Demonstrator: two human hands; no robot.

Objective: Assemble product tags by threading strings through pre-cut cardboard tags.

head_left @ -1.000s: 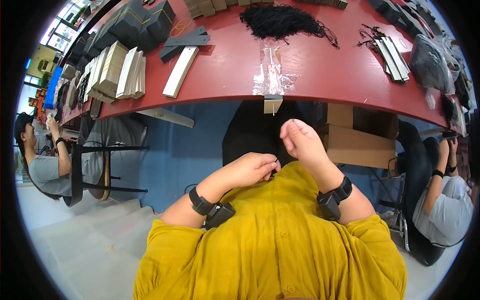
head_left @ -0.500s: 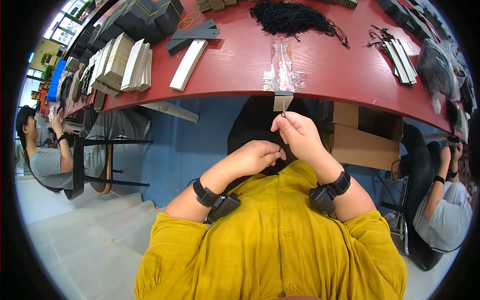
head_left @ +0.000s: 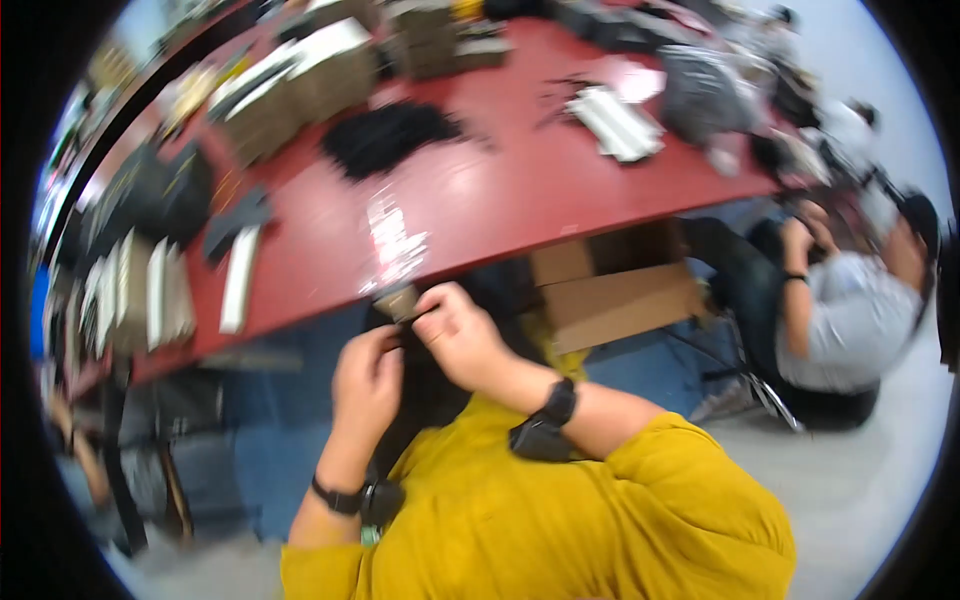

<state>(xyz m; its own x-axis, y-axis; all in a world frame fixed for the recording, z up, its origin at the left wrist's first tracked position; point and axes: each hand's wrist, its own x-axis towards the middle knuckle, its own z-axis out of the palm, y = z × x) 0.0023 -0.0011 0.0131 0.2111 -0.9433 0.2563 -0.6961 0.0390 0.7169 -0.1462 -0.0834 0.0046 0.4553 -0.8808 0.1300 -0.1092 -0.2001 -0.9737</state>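
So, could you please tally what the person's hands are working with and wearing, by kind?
Hands: 2, left hand and right hand
Small tan tags: 1, tan tag pinched at the fingertips
Black wrist devices: 2, left wristband, right wristband
Total: 5

I see long red counter running across view, glossy, catching overhead light. Stacks of flat card packs along left end, black heap mid-counter. Brown cardboard box under counter edge. Blue panel below. Pale floor right. Seated person in grey at far right. Picture blurred.
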